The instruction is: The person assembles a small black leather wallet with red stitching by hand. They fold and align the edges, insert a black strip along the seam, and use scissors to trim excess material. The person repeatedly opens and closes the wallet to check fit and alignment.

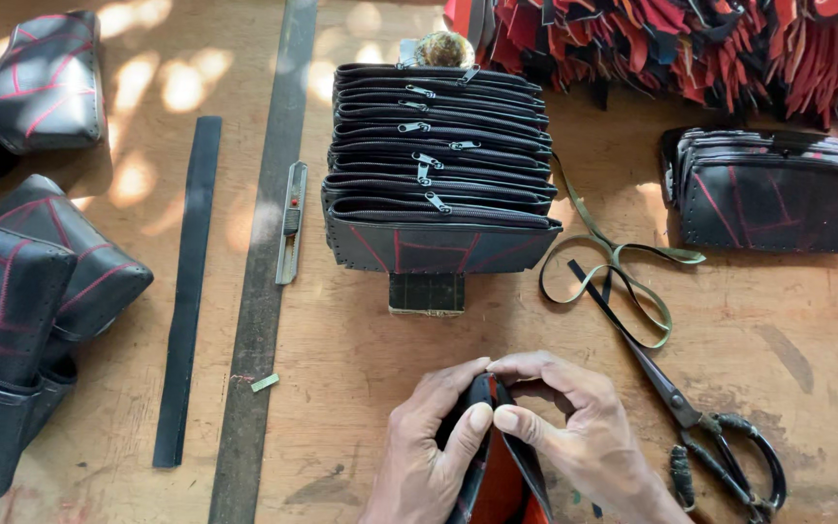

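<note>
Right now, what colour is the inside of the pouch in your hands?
Orange-red inside the black pouch, seen in the head view.

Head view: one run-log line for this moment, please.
left hand: pinching black pouch | right hand: pinching same pouch, red lining showing | scissors: right, on table | zipped pouch stack: ahead

— What does the person's own body show from the head camera?

— Only two bare hands, the left hand [429, 446] and the right hand [579, 427], entering from the bottom edge.

— Anything worn? Sleeves, gloves, a watch?

— No gloves, rings or watch in view. Both hands are cut off by the frame at about the wrist, so no sleeve shows.

— What about the fingers?

— Short, plain nails, unpainted, pale at the tips. The knuckles are creased and the backs of the hands look veined and weathered. Fingers are broad and sturdy.
</note>
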